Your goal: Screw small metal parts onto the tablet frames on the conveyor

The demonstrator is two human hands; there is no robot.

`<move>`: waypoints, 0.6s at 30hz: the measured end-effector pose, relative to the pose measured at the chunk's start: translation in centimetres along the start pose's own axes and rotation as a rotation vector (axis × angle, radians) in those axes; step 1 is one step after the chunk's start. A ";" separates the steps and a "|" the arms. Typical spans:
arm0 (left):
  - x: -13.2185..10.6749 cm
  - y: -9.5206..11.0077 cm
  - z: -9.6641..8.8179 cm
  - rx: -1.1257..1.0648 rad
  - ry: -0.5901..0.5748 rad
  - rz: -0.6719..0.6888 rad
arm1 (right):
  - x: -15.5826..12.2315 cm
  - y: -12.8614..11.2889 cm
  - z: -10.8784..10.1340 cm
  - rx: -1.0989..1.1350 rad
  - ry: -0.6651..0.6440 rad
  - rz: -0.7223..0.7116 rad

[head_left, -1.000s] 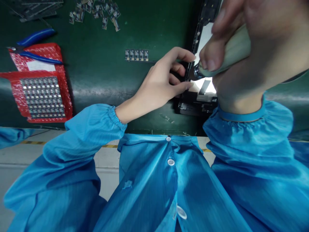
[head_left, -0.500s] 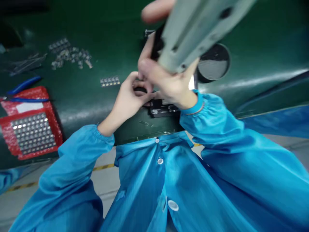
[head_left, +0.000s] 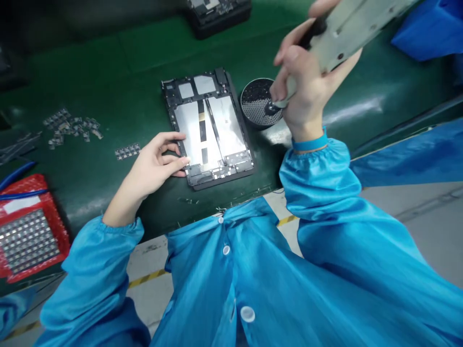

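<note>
A tablet (head_left: 227, 123) with its back off lies on the bench, silver battery panels and dark circuit parts showing. My left hand (head_left: 155, 161) grips its left edge, thumb and fingers bent against the frame. In my right hand (head_left: 307, 89) is a pale grey-green electric screwdriver (head_left: 347, 41), its fingers wrapped round the body. The tool slants down to the left, and its dark tip is over a round black dish (head_left: 253, 123) with a perforated plate inside. Whether the tip touches the plate, I cannot tell. The dish stands just right of the tablet.
Loose small metal parts (head_left: 74, 127) and a short strip of them (head_left: 127, 151) lie left on the green bench. Blue-handled pliers (head_left: 18, 176) rest by a red bubble-wrap pouch (head_left: 60, 226) bearing rows of parts. Another opened device (head_left: 220, 19) stands at the back.
My right hand and the screwdriver have moved right, from near my left hand to the dish. My left hand has moved from beside my right fingers to the tablet's edge, uncovering the tablet.
</note>
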State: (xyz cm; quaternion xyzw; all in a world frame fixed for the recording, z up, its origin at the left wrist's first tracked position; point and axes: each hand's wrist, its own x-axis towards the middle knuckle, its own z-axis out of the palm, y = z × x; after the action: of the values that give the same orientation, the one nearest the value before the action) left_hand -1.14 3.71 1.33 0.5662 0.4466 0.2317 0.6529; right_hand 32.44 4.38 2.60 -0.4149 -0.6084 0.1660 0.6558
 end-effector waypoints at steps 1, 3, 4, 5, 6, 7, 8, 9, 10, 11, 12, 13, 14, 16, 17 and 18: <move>0.1 0.2 -0.1 0.007 -0.013 -0.014 | 0.0 1.1 -0.6 0.069 0.050 -0.006; 0.2 0.4 -0.3 0.018 -0.024 -0.025 | 0.0 2.5 -1.0 0.171 0.103 -0.014; 0.2 0.4 -0.3 0.022 -0.019 -0.022 | 0.0 2.7 -0.9 0.205 0.110 -0.011; 0.2 0.3 -0.3 0.022 -0.008 -0.015 | 0.0 2.8 -0.8 0.228 0.106 -0.003; 0.1 0.2 -0.3 0.020 0.005 -0.008 | -0.1 2.8 -0.6 0.245 0.096 0.007; 0.0 0.1 -0.2 0.016 0.017 0.001 | -0.2 2.8 -0.5 0.257 0.085 0.016; 0.0 0.0 -0.1 0.010 0.025 0.009 | -0.2 2.7 -0.4 0.267 0.079 0.021; -0.1 -0.1 -0.1 0.005 0.029 0.015 | -0.3 2.7 -0.4 0.273 0.072 0.025; -0.1 -0.2 -0.1 0.002 0.029 0.017 | -0.3 2.6 -0.5 0.280 0.070 0.025; -0.1 -0.2 0.0 0.001 0.029 0.019 | -0.3 2.6 -0.5 0.285 0.069 0.025; -0.1 -0.3 0.0 0.002 0.028 0.018 | -0.3 2.6 -0.6 0.288 0.068 0.027; -0.1 -0.3 0.0 0.005 0.028 0.016 | -0.3 2.6 -0.6 0.291 0.063 0.032; -0.1 -0.3 0.0 0.009 0.028 0.015 | -0.3 2.6 -0.5 0.293 0.060 0.037; 0.0 -0.4 0.0 0.015 0.031 0.022 | -0.3 2.7 -0.4 0.299 0.070 0.039; 0.0 -0.5 0.0 0.019 0.030 0.029 | -0.3 2.8 -0.2 0.301 0.079 0.035; 0.0 -0.6 0.0 0.020 0.028 0.037 | -0.3 2.9 -0.1 0.302 0.089 0.027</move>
State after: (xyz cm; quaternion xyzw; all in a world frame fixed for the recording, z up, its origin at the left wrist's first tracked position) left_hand -1.27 3.62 0.80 0.5776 0.4476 0.2470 0.6364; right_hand 33.31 5.83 0.24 -0.3267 -0.5411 0.2460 0.7348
